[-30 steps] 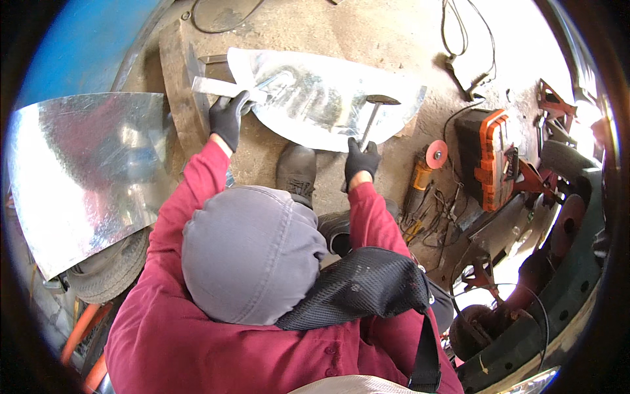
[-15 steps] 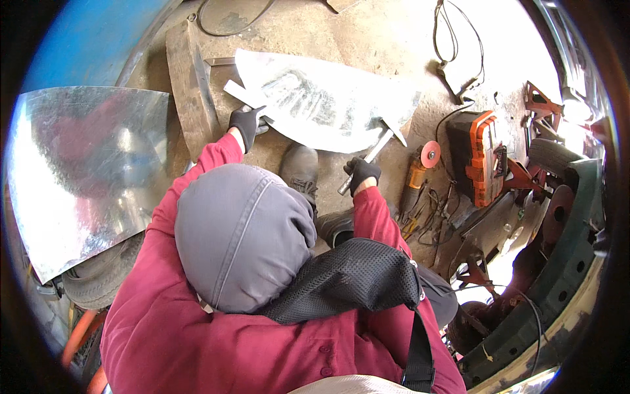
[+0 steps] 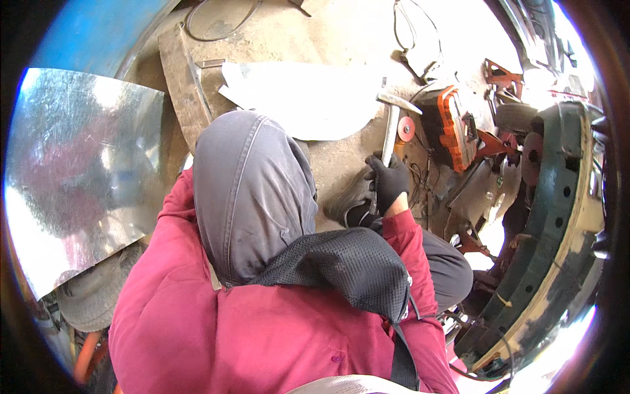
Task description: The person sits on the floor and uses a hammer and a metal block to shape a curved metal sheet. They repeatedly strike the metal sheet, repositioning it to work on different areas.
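Hammer (image 3: 391, 129) and right hand (image 3: 388, 178) stand out in the head view: the black-gloved fingers are wrapped about the handle, whose butt end pokes out below the fist. The hammer's head points away from the body, ahead of the right hand, near the right end of a curved metal sheet (image 3: 302, 98); it looks lifted, and no contact between the two can be made out. That sheet lies on the floor ahead of the right hand and to its left, its face so washed out by glare that its shape is hard to read.

The left hand is hidden behind the grey head covering (image 3: 252, 190), so I cannot tell whether it is spread, closed or holding anything. A pale strip (image 3: 230, 97) shows at the sheet's left edge, far to the left of the right hand.

Just ahead of the right hand and slightly to its right is a red disc (image 3: 406, 129); a black and orange toolbox (image 3: 450, 128) lies farther out that way.

The step in hand seems to be hammering on the sheet, between blows. Another blow would call for swinging the hammer leftward over the metal, clear of the disc, with the left hand kept from the striking spot.
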Demonstrator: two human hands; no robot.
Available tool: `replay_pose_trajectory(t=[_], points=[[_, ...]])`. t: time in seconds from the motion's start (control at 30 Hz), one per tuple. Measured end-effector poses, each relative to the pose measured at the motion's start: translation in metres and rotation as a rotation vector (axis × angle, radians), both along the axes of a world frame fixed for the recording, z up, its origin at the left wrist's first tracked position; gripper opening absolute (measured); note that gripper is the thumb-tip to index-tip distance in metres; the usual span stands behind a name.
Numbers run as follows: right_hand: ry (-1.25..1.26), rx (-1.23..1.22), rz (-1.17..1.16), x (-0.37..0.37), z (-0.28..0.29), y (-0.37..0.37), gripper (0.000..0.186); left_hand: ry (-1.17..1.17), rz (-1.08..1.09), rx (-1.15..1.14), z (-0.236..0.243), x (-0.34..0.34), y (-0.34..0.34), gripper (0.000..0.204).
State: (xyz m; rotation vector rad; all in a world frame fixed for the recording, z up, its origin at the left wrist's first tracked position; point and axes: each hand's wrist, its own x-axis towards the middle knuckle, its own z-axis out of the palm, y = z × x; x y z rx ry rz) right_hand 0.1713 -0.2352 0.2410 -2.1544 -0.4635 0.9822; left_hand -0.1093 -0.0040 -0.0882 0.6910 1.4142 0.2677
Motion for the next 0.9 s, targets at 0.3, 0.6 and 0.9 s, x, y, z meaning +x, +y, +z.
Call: replay_pose_trajectory(t=[0.3, 0.6, 0.9], points=[[0.070, 0.116, 0.035, -0.029, 0.012, 0.042, 0.019, -0.003, 0.012, 0.016, 0.009, 0.007, 0.003, 0.025], [0.214, 0.035, 0.104, -0.029, -0.003, 0.073, 0.034, -0.080, 0.060, -0.030, 0.018, 0.004, -0.011, 0.027], [-0.332, 0.039, 0.451, 0.012, -0.011, 0.054, 0.026, 0.030, -0.056, 0.104, 0.087, -0.061, 0.001, 0.027]])
